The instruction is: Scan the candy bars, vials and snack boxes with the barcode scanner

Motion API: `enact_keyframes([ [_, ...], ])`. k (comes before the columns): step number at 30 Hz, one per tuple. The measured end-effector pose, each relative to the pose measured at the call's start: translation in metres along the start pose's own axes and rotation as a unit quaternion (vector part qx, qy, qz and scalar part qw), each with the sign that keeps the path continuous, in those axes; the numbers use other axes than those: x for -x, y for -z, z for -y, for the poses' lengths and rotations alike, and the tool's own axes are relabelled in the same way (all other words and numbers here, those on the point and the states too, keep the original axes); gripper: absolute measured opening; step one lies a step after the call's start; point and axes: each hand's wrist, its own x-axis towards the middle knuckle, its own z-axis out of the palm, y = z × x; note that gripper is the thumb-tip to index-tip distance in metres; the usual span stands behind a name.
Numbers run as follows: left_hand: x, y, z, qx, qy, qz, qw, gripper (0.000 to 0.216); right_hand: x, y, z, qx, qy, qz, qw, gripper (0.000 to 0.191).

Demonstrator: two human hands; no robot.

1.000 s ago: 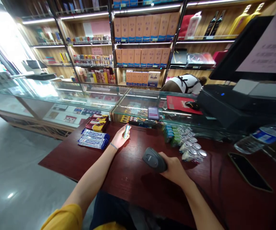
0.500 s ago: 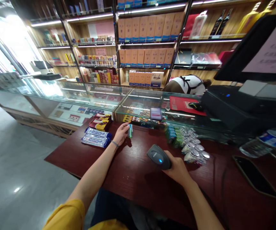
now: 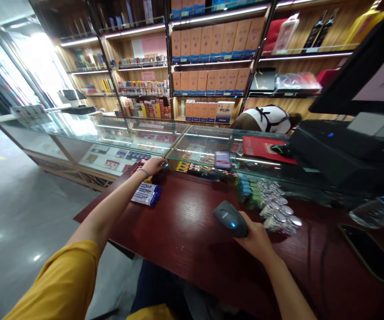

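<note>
From the head camera, a person in yellow sleeves is working at a dark red wooden table (image 3: 185,222) in a shop. At the table's far left, the left hand (image 3: 152,166) is pinching a small pale-blue item (image 3: 164,165) between its fingertips, just in front of the glass display counter (image 3: 128,133); the item is showing too little to be identified. The hand and wrist are partly covering red-and-yellow packets (image 3: 135,168), and whether they are touching these is hard to tell. Blue-and-white wrapped bars (image 3: 146,194) are lying nearer the person.

The right hand (image 3: 252,235) is wrapping its fingers around a dark handheld barcode scanner (image 3: 231,218), a blue light glowing on its top. Just beyond that hand, silver-topped cans (image 3: 274,206) are standing in rows beside small green packages (image 3: 255,195) and blue packages (image 3: 244,187). A smartphone (image 3: 368,251) and a clear plastic bottle (image 3: 375,213) are lying at right. Behind the counter, a person in a white top with black straps (image 3: 268,119) is bending over.
</note>
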Motion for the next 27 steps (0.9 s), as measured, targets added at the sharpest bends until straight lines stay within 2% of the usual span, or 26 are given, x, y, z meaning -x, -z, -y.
enact_keyframes([
  [4,-0.001,-0.009,0.015,-0.015,0.014,0.007,1.0,0.026,0.0,0.0,-0.002,0.01,-0.003,-0.006,1.0,0.048],
  [12,-0.013,-0.017,0.032,-0.068,-0.003,-0.012,0.998,0.027,-0.001,0.0,-0.005,0.023,0.009,-0.01,1.0,0.045],
  [16,-0.017,-0.019,0.033,-0.077,-0.017,-0.027,0.997,0.027,-0.001,-0.002,-0.006,0.02,-0.008,-0.007,1.0,0.044],
  [27,-0.017,-0.015,0.029,-0.073,0.007,-0.021,0.997,0.031,-0.001,0.0,-0.006,0.014,-0.026,0.001,1.0,0.045],
])
